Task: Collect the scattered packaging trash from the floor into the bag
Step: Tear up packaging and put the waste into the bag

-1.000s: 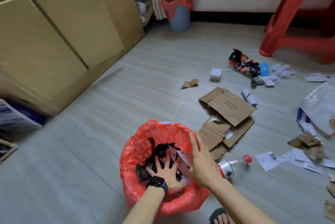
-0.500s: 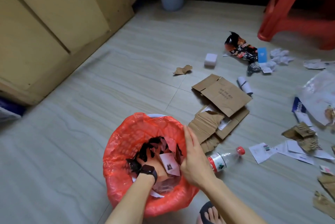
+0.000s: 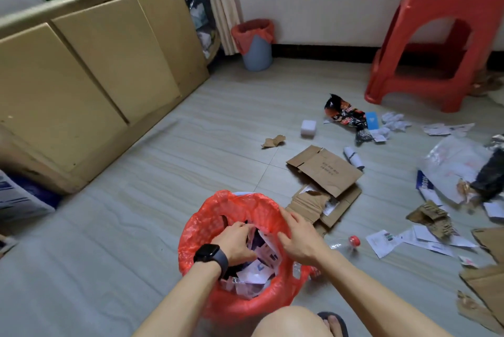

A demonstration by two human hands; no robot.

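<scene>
A red plastic bag (image 3: 196, 227) stands open at near centre, stuffed with crumpled papers (image 3: 256, 274). Just right lie flattened cardboard (image 3: 330, 173) and a red-capped bottle (image 3: 342, 245); a snack wrapper (image 3: 343, 114) lies farther off.

A red plastic stool (image 3: 425, 7) stands at two o'clock, a small blue bin (image 3: 257, 56) at twelve against the wall, tan cabinet doors (image 3: 109, 64) at ten.

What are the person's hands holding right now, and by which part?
Left hand is down in the trash inside the red bag, fingers partly hidden: cannot tell. Right hand is open at the bag's rim, holding nothing.
</scene>
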